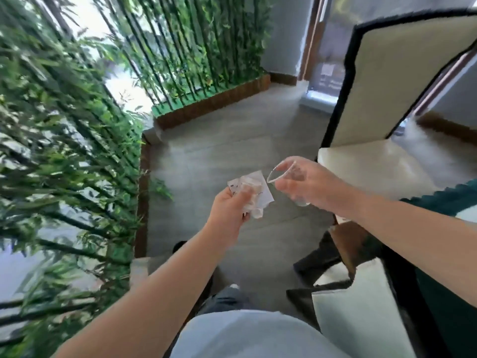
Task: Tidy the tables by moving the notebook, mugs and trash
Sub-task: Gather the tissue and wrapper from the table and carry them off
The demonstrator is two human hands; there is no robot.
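Observation:
My left hand [228,211] is closed around a bunch of crumpled white paper trash [254,191], held out in front of me above the grey floor. Just to its right, my right hand [307,184] grips a clear plastic cup [289,177] that is tipped sideways, its rim pointing left towards the paper. The two hands are close together but apart. No notebook or mug is in view.
Cream chairs with black frames stand at the right, one [382,99] ahead and one [356,313] close by. A dark green table edge [449,200] shows behind my right arm. Bamboo plants [64,151] in a wood-edged planter line the left and the back.

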